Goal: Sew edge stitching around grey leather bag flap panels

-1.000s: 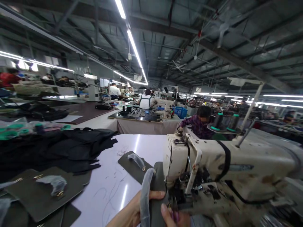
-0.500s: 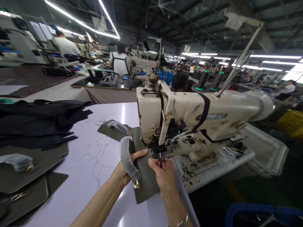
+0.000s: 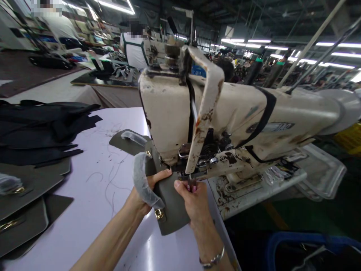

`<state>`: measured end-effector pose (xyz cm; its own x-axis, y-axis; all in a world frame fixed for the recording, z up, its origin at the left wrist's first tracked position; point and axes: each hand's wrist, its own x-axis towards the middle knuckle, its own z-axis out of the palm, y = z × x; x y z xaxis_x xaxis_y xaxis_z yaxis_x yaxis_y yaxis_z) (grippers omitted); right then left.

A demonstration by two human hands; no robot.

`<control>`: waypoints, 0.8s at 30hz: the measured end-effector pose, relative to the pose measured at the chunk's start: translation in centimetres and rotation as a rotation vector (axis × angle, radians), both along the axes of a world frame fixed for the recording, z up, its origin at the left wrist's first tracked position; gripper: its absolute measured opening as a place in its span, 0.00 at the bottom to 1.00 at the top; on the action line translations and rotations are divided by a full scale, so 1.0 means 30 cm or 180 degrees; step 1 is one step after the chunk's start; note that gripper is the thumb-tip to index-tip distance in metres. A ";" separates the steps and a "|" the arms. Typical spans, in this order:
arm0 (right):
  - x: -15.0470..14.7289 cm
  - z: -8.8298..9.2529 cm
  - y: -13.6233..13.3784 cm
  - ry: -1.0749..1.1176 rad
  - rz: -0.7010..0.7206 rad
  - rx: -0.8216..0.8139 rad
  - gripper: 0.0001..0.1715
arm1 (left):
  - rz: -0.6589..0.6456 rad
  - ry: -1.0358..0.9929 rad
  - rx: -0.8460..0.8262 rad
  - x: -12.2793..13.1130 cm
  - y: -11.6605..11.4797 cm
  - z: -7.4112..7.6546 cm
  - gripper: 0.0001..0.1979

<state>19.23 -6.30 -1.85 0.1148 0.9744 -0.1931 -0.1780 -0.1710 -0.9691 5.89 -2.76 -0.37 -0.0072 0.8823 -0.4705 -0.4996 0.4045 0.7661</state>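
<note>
My left hand (image 3: pixel 145 186) grips an olive leather panel (image 3: pixel 172 209) from behind, just below the sewing machine head (image 3: pixel 203 113). A handle wrapped in clear plastic (image 3: pixel 142 182) lies against that hand, with a brass buckle (image 3: pixel 160 214) at its lower end. My right hand (image 3: pixel 191 201) pinches a small pink-handled tool (image 3: pixel 192 185) at the panel's top edge, close under the presser foot (image 3: pixel 190 175). The needle point is hidden. A second leather panel (image 3: pixel 126 141) with a wrapped handle (image 3: pixel 134 138) lies on the white table (image 3: pixel 96 195), partly beneath the machine.
Dark fabric pieces (image 3: pixel 42 128) are heaped on the table's left side, above stacked olive panels (image 3: pixel 25 210). A blue crate (image 3: pixel 310 241) stands on the floor at lower right. Co-workers (image 3: pixel 134 51) sit at other machines across the factory floor.
The view has tilted and moved closer, so the machine head looks larger. My hands and the panel have shifted slightly and stay under the presser foot.
</note>
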 end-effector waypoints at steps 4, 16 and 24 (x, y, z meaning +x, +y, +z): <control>-0.004 -0.011 0.016 -0.0006 -0.0029 0.0130 0.17 | -0.0007 0.0091 0.0071 -0.003 0.012 -0.006 0.22; -0.001 0.001 0.014 -0.0054 -0.0071 0.0106 0.13 | 0.0060 0.0140 0.0116 0.006 0.010 0.022 0.25; 0.009 -0.007 0.038 0.0014 0.0004 0.0124 0.16 | 0.0251 -0.0049 0.0177 0.017 0.008 0.019 0.25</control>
<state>19.50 -5.18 -2.06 0.1127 0.9814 -0.1553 -0.1822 -0.1333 -0.9742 6.40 -2.52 0.21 -0.0707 0.9041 -0.4215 -0.5401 0.3206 0.7781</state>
